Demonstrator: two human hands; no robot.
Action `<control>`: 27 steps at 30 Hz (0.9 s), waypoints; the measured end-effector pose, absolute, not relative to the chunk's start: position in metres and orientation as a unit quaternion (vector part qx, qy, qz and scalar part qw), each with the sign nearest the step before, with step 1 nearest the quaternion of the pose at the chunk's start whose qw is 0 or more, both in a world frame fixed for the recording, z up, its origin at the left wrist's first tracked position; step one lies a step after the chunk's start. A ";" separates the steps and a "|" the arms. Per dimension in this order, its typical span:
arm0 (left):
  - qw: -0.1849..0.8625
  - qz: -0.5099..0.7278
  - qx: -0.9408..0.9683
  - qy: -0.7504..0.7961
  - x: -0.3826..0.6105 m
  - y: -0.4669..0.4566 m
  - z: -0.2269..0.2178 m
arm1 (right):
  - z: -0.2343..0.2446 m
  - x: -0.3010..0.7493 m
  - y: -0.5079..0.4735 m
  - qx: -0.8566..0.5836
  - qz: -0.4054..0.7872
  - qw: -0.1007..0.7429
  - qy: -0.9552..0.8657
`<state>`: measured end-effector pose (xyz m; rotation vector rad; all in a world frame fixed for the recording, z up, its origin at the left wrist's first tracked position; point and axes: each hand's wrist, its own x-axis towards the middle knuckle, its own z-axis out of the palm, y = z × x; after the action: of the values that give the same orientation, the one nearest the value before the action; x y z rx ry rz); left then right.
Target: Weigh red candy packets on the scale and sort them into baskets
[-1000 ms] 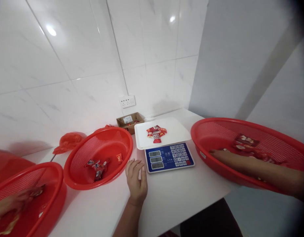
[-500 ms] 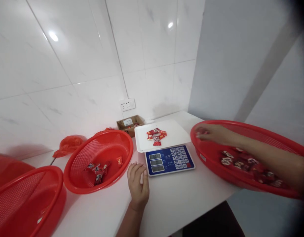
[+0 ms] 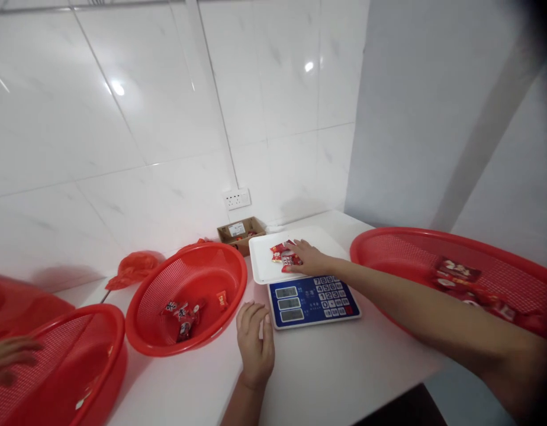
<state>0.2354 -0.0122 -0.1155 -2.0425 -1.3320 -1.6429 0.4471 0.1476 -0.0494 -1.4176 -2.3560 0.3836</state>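
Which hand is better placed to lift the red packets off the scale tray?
Probably the right: the right hand is on the packets, at the tray's middle, while the left hand lies on the table, in front of the scale and away from the packets.

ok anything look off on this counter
A crumpled red plastic bag lies bunched on the white counter beside the middle red basket, loose rather than in a container, unlike the red wrapped packets.
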 end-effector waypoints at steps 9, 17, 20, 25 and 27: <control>0.091 -0.554 -0.696 -0.448 0.237 -0.014 -0.116 | -0.041 0.430 0.165 -0.450 0.176 0.245 -0.840; 0.090 -0.558 -0.690 -0.452 0.237 -0.017 -0.111 | -0.032 0.432 0.167 -0.495 0.203 0.346 -0.771; 0.087 -0.559 -0.694 -0.445 0.239 -0.019 -0.109 | -0.022 0.440 0.148 -0.523 0.187 0.430 -0.711; 0.056 -0.563 -0.696 -0.442 0.241 -0.021 -0.108 | -0.026 0.452 0.074 -0.492 0.201 0.612 -0.586; 0.040 -0.565 -0.698 -0.439 0.242 -0.022 -0.108 | -0.046 0.456 0.042 -0.508 0.197 0.597 -0.589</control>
<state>0.2415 -0.0219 -0.1083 -2.1376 -1.3462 -1.7299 0.4556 0.0419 -0.0457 -1.1792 -1.3675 0.4562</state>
